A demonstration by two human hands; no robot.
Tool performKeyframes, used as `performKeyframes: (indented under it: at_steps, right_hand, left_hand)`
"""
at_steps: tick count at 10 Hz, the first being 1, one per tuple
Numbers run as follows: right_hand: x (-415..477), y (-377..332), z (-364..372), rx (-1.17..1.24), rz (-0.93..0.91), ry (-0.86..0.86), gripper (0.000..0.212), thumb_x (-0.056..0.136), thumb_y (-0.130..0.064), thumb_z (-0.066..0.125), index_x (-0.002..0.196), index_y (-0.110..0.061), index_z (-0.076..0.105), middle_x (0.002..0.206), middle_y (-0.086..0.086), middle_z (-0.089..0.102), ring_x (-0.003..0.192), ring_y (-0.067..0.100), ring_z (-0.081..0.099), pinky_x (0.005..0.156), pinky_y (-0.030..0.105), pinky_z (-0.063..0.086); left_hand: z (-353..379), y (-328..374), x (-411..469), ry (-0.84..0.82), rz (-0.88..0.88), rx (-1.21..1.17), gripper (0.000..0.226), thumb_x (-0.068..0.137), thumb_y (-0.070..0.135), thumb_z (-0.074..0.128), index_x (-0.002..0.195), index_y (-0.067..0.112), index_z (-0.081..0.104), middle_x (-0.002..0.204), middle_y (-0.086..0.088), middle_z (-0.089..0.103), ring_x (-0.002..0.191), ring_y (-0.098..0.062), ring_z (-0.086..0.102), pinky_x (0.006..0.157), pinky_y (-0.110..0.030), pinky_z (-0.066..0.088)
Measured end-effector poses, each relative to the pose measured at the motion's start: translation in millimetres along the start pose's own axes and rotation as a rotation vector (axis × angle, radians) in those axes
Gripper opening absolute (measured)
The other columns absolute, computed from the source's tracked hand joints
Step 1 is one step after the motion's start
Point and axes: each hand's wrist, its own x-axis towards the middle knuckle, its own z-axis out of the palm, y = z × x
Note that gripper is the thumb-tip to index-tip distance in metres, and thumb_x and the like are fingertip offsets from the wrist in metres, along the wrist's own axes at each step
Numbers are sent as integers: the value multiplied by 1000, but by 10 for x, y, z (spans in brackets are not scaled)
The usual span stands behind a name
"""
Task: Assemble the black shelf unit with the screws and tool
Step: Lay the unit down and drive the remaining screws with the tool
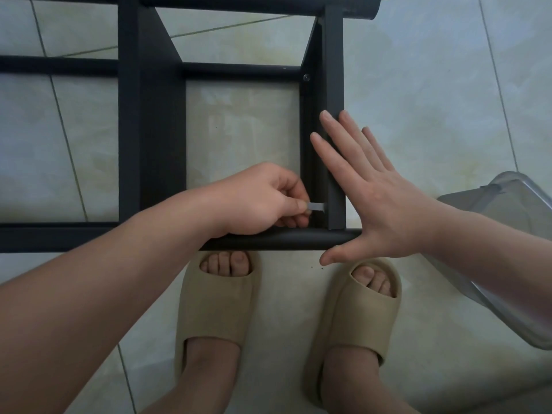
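Head view. The black shelf unit [155, 115] lies on the tiled floor [418, 85], directly in front of the person's feet, and fills the upper and left part of the picture. Visible members:
- a broad flat panel on the left
- a narrower upright panel [334, 70] on the right
- thin crossbars between the two panels
- a round bar [268, 239] across the near edge, just above the toes

Left hand [263, 201]: fingers curled, thumb and forefinger pinching a small grey metal tool [315, 207]. The tool's free end points right, at the inner face of the upright panel. It is low down, near the corner where that panel meets the round bar. Whether its tip sits in a screw there cannot be told, as the spot is dark.

Right hand [379, 192]: flat, fingers straight and slightly spread, laid against the outer side of the same upright panel, with the fingertips reaching over its edge. The thumb is splayed toward the near side, past the end of the round bar. It holds nothing.

One screw [306, 78] head shows farther up the inner face of the upright panel, where a thin crossbar joins it.

Other: both feet are in beige slippers [215, 303], toes just short of the round bar. A clear plastic container [513, 198] sits on the floor to the right, well apart from the shelf unit. It is partly cut by the picture edge and crossed by the right forearm.
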Motion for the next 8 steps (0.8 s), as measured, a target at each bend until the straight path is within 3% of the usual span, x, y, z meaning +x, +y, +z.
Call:
performKeyframes:
  at_steps: [2,3,5,6,7,8]
  right_hand:
    - [0,6,3,-4,0,2,135,70,-92,53,162,-8,1,169,13,-12,155,30,-17,125,59,1]
    - [1,5,7,-2,2,1,136,69,-92,53,162,-8,1,169,13,-12,155,30,-17,125,58,1]
    - [1,5,6,5,-3,3,135,70,-92,52,162,-7,1,169,13,-12,155,30,-17,125,58,1]
    - [-1,9,4,12,-3,7,135,70,-92,52,162,-7,2,169,13,-11,155,30,-17,124,59,1]
    - [-1,8,7,11,-5,8,135,70,-92,52,162,-7,2,169,14,-11,155,30,-17,124,59,1]
    - [-1,8,6,15,-8,7,135,70,-92,53,162,-7,2,169,14,-11,155,30,-17,124,59,1]
  left_hand:
    - [4,17,-3,-31,15,115,16,96,19,65,82,23,69,63,16,68,58,4,59,61,-15,42]
    - [4,11,-1,-59,3,156,17,96,24,65,79,25,68,56,18,62,51,5,53,52,-11,37]
    - [-42,-18,1,13,30,245,12,90,29,72,81,36,72,74,22,72,70,6,66,71,-20,50]
    - [-45,-3,-8,97,98,308,15,87,30,75,82,42,69,78,26,71,75,12,64,64,-8,44]
    - [-39,30,20,131,162,365,17,90,27,71,82,41,67,78,22,69,78,11,61,69,-14,45]
    - [4,64,54,158,104,63,15,92,19,69,81,30,70,71,19,69,72,5,63,70,-16,49]
